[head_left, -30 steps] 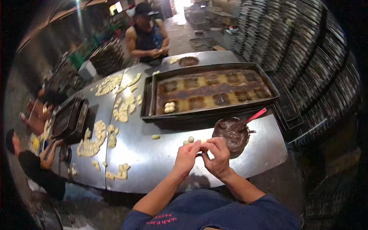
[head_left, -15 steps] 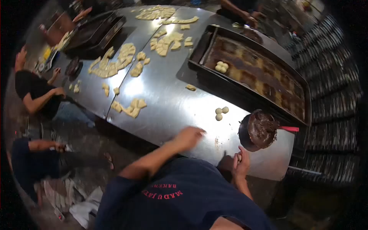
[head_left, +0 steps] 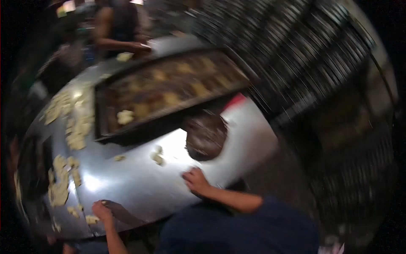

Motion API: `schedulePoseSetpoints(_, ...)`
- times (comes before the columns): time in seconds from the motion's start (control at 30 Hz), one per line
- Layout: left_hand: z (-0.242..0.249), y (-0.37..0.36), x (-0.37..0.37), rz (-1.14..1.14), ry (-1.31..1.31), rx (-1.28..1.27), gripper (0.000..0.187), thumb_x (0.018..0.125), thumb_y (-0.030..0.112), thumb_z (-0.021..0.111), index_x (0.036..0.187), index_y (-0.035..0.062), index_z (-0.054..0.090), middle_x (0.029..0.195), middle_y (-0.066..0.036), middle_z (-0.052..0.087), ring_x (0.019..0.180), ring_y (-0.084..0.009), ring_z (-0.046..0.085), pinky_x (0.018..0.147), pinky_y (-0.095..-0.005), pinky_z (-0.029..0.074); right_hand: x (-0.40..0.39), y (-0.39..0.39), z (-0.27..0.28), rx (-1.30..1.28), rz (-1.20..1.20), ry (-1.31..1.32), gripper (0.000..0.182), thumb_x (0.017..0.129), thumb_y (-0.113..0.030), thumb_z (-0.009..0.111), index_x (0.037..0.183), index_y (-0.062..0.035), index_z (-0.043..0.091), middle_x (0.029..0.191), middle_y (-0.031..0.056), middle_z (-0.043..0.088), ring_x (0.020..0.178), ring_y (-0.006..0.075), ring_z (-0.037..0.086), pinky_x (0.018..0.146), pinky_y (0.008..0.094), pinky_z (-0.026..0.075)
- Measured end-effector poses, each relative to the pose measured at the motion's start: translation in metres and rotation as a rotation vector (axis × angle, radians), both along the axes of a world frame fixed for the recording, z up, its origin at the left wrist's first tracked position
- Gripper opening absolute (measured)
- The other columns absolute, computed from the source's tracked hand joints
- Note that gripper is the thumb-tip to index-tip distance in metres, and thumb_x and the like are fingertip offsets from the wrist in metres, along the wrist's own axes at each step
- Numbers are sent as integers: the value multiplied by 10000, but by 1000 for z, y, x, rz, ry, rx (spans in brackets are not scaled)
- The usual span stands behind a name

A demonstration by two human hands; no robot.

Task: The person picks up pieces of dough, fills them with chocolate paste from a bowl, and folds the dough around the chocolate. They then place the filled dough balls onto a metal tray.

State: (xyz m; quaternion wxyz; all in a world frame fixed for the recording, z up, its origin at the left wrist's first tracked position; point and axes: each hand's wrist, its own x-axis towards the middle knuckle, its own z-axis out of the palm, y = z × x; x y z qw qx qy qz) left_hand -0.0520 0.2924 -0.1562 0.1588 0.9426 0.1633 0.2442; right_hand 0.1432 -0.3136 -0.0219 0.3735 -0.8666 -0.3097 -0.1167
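My left hand (head_left: 102,210), blurred, is over the left part of the metal table, fingers curled. A pale speck shows at its fingertips, too smeared to name, and a cut dough piece (head_left: 92,219) lies beside it. My right hand (head_left: 196,180) is closed near the table's front edge, just below a bowl of dark brown paste (head_left: 207,134); whatever is inside the fingers is hidden. Several small dough balls (head_left: 158,156) sit between that hand and the big tray. The bowl has a red handle (head_left: 233,103) sticking out behind it.
A long dark baking tray (head_left: 146,131) with a greased, brown-streaked bottom holds a cluster of dough balls (head_left: 125,117). Cut dough (head_left: 60,182) is spread at the left. Another person (head_left: 120,31) stands across the table (head_left: 139,190). Stacked dark racks or trays (head_left: 292,55) fill the right.
The view has swung right and is blurred. My left hand has moved leftward to the cut dough pieces. My right hand has come over the table near the dough balls and bowl.
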Motion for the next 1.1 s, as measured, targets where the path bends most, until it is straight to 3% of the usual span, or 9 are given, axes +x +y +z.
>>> schedulePoseSetpoints(0.07,159,-111,74,356,604,-149,245,751,139,676,943,-12,660,935,-219,654,870,-357,628,817,-448,488,-24,26,36,-66,-47,44,314,724,-113,677,1035,-114,632,907,104,535,865,313,519,759,440,415)
schedulePoseSetpoints(0.13,126,-117,71,124,30,-12,208,726,93,660,899,-22,652,897,-197,660,852,-354,629,793,-431,490,-12,51,34,-101,55,55,343,720,-123,683,1059,-123,628,933,91,533,874,311,519,756,442,417)
schedulePoseSetpoints(0.27,223,-257,125,50,196,-570,177,763,56,684,927,-5,656,901,-163,639,823,-296,646,762,-397,520,48,47,19,-91,113,8,84,782,-94,568,858,-58,574,745,180,525,736,368,531,632,478,406)
schedulePoseSetpoints(0.67,107,-355,166,-299,-16,7,255,922,154,573,1108,0,656,1068,-178,664,1095,-364,567,986,-471,445,43,60,1,35,25,-87,95,817,-91,566,770,-33,507,740,172,496,758,342,506,684,449,409)
schedulePoseSetpoints(0.8,106,-318,153,-401,793,400,445,971,251,468,1343,14,526,1307,-172,578,1199,-313,541,1084,-422,389,-1,-13,-96,159,-36,-239,134,882,-155,513,843,-48,582,856,129,550,804,322,507,847,476,408)
schedulePoseSetpoints(0.83,137,-322,149,-258,893,533,445,971,251,468,1343,14,526,1307,-172,578,1199,-313,541,1084,-422,389,-26,-7,-83,-289,42,-132,213,887,-239,505,904,-48,598,934,135,558,809,328,500,826,511,406)
schedulePoseSetpoints(0.9,186,-333,144,172,271,-562,272,914,183,580,1123,27,656,1082,-215,627,980,-411,585,916,-461,477,-22,42,34,-79,22,140,208,745,-117,665,933,-61,599,907,151,542,864,361,521,798,477,434)
schedulePoseSetpoints(1.0,116,-308,133,-168,-28,243,308,847,70,595,1144,111,663,1029,-190,576,1002,-368,563,857,-454,477,21,61,21,54,62,20,164,752,-82,693,864,-41,580,863,143,522,851,353,524,745,456,444)
schedulePoseSetpoints(1.1,157,-326,127,-96,-8,-15,324,803,42,613,1116,97,678,1027,-183,577,921,-364,571,804,-453,473,14,4,44,-12,-53,10,114,797,-58,680,834,-6,586,865,170,550,847,357,538,744,435,464)
